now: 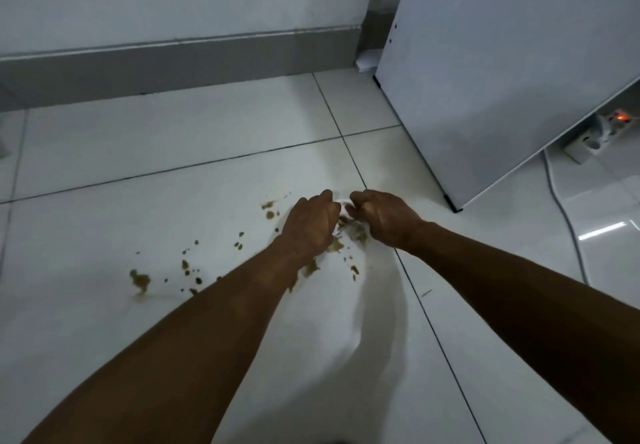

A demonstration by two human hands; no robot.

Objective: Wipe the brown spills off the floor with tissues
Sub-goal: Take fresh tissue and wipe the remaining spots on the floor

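- Head view: left hand (310, 225) and right hand (379, 216) brought close together low over the white tile floor (173, 201), both curled into loose fists, knuckles nearly meeting.
- Pinched between the two sets of fingertips, a small white tissue (343, 208), mostly hidden by the hands; only a pale edge and a stained, crumpled part below it on show. Hard to tell whether one sheet or several.
- Both hands closed on that tissue, each gripping its own side, apparently pulling or bunching it.
- Brown spills (140, 280) scattered across the same tile: a larger blot far left, a run of small drops in the middle, further patches at the top near the left hand and directly under the wrists.
- Off to the right, a white cabinet (502, 62) standing on the floor, with a power strip (588, 142) and cable behind it, well clear of the mess.
- Handling judgement: tissue light, limp, no stiffness, likely to tear and go weak once soaked; best bunched into a pad and held by the dry upper part, pressed flat with fingertips.
- Spills probably wet or sticky, so blotting before dragging likely to smear less; most of the mess not yet lifted.
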